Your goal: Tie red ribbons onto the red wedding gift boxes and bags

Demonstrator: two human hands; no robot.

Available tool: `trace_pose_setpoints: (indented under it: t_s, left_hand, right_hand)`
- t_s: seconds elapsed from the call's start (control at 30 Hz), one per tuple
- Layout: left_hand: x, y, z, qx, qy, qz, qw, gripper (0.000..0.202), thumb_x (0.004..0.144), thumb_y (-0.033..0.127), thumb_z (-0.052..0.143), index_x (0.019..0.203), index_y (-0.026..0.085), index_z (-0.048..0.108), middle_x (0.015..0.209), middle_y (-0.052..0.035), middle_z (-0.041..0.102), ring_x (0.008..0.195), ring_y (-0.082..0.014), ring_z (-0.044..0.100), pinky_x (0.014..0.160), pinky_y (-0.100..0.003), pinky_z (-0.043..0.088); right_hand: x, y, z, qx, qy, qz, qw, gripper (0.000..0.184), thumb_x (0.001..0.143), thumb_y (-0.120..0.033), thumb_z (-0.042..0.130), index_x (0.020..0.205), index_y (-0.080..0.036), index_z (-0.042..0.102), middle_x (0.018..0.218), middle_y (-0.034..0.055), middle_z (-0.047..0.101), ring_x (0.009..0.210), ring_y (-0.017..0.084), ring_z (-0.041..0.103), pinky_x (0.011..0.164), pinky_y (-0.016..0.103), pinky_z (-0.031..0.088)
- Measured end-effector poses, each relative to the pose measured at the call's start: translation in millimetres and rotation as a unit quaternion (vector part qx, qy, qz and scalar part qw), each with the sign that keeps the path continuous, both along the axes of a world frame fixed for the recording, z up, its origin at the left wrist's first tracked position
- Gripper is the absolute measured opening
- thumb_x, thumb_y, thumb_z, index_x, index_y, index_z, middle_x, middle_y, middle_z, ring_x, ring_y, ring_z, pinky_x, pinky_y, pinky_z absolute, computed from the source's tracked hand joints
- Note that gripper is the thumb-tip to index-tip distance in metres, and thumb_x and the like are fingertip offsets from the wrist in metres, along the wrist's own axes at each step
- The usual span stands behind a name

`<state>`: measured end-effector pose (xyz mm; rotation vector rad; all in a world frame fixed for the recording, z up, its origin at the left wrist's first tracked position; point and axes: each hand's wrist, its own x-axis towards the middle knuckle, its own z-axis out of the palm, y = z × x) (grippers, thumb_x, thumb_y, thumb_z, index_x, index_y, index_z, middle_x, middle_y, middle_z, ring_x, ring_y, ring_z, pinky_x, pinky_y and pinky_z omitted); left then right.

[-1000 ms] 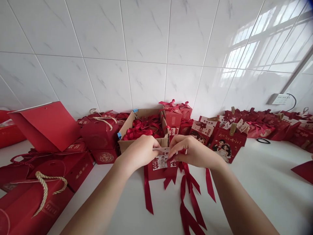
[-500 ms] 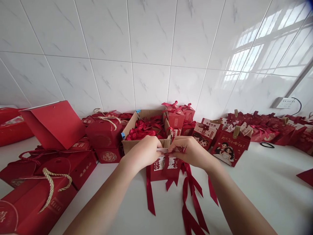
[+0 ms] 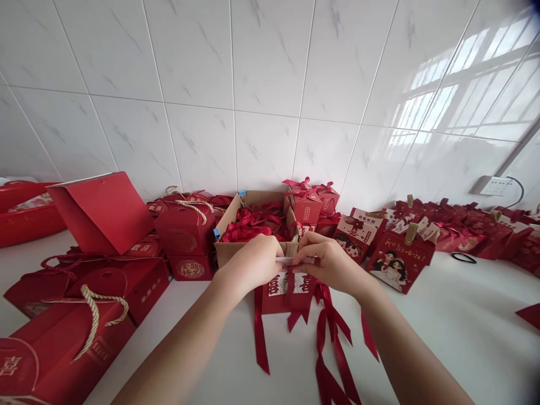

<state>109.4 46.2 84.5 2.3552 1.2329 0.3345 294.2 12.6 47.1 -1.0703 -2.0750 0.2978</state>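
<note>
A small red gift box (image 3: 276,304), printed with white patches and characters, stands on the white table in front of me. My left hand (image 3: 257,261) is closed at the box's pale top edge; its fingertips are partly hidden. Beside it, my right hand (image 3: 329,261) pinches a red ribbon (image 3: 290,287) at the top of the box. The ribbon runs down the box front to a notched end. Another ribbon tail (image 3: 260,337) hangs at the box's left side. Several loose red ribbons (image 3: 327,349) lie on the table to the right, partly under my right forearm.
Behind the box sits an open cardboard carton (image 3: 223,256) of red ribbons. Red boxes with rope handles (image 3: 93,326) crowd the left. Couple-printed gift boxes (image 3: 396,261), a black ring (image 3: 464,258) and more red boxes stand right. A tiled wall (image 3: 270,67) closes the back.
The view has shifted slightly, so everything sits a little further right. Both hands stay at the top of the box, with the fingers almost unchanged.
</note>
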Motion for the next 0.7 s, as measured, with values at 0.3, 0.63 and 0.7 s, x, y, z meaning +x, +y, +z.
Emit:
trace_pose_setpoints:
  t_s: [0.3, 0.63, 0.7]
  left_hand:
    - [0, -1, 3.3, 0.015, 0.026, -0.005, 1.0, 0.027, 0.076, 0.019, 0.052, 0.051, 0.018, 0.039, 0.053, 0.003, 0.03, 0.045, -0.0087, 0.017, 0.047, -0.028, 0.016]
    - [10, -1, -3.9, 0.084, 0.058, 0.016, 0.995, 0.024, 0.074, 0.037, 0.064, 0.069, 0.018, 0.05, 0.069, -0.0055, 0.059, 0.059, -0.0187, 0.054, 0.049, -0.027, 0.029]
    - [13, -1, -3.8, 0.108, 0.057, 0.022, 0.992, 0.019, 0.077, 0.033, 0.061, 0.071, 0.018, 0.053, 0.073, -0.0075, 0.062, 0.064, -0.0212, 0.058, 0.052, -0.027, 0.029]
  right_hand:
    - [-2, 5, -5.7, 0.017, -0.004, -0.061, 0.998, 0.01, 0.08, -0.015, 0.066, 0.086, -0.019, 0.06, 0.088, 0.003, 0.058, 0.076, 0.015, 0.054, 0.066, 0.027, 0.046]
    - [-6, 26, -24.8, 0.023, 0.028, -0.079, 0.996, 0.011, 0.084, -0.027, 0.06, 0.081, -0.017, 0.056, 0.074, 0.0016, 0.06, 0.065, 0.014, 0.051, 0.061, 0.025, 0.039]
    - [-7, 23, -20.9, 0.029, 0.037, -0.085, 0.995, 0.012, 0.083, -0.027, 0.06, 0.079, -0.017, 0.055, 0.069, 0.0004, 0.057, 0.062, 0.013, 0.048, 0.058, 0.024, 0.037]
